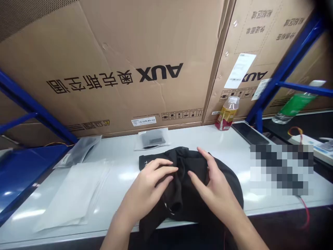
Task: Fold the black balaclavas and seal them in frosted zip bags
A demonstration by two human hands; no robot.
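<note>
A bunched black cloth item (192, 184), apparently a garment, lies on the shelf's front edge in front of me. Small white lettering shows on its upper left corner, and a rolled fold runs down its middle. My left hand (145, 187) rests on the cloth's left side, fingers stretched out and slightly apart beside the fold. To the right, my right hand (214, 184) is open over the cloth, with thumb and fingers spread wide. Parts of the cloth are hidden under both hands.
White plastic bags (70, 194) lie at left, near a frosted zip bag (80, 151). Behind the cloth is a clear packet (152, 138) with something dark inside. A drink bottle (227, 114) and a phone (249, 133) are at right. Big cartons (125, 41) stand behind, between blue posts (281, 76).
</note>
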